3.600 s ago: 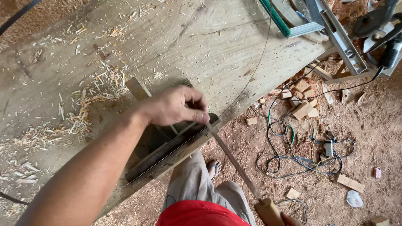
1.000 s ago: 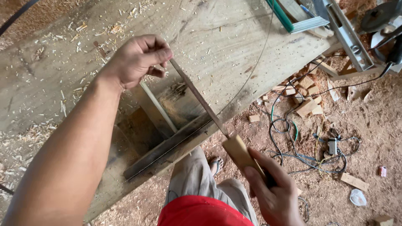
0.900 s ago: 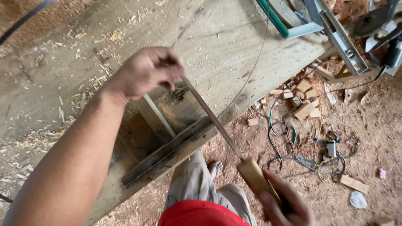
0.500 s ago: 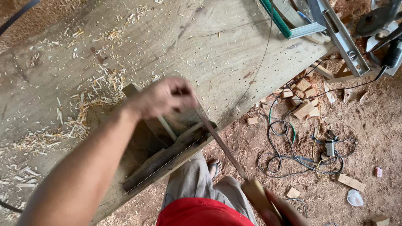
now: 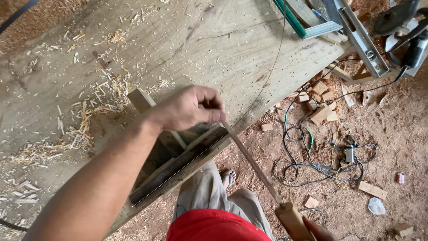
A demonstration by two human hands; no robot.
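Sawdust and reddish dirt cover the floor (image 5: 392, 147) on the right, strewn with wood offcuts (image 5: 322, 111) and tangled cables (image 5: 307, 165). Your pale, shaving-littered plywood bench (image 5: 214, 49) fills the left and far side. Your left hand (image 5: 189, 107) is closed, fingertips pinching the far tip of the long, thin metal file (image 5: 252, 163) just over the bench's near edge, above the rectangular slot (image 5: 178, 160) cut in the bench. The file's long axis runs diagonally, from that pinch down and right to its wooden handle (image 5: 292, 219). Your right hand (image 5: 317, 228) shows only at the bottom edge by the handle; how firmly it grips, you cannot tell. Open room lies right of the bench, above your knees.
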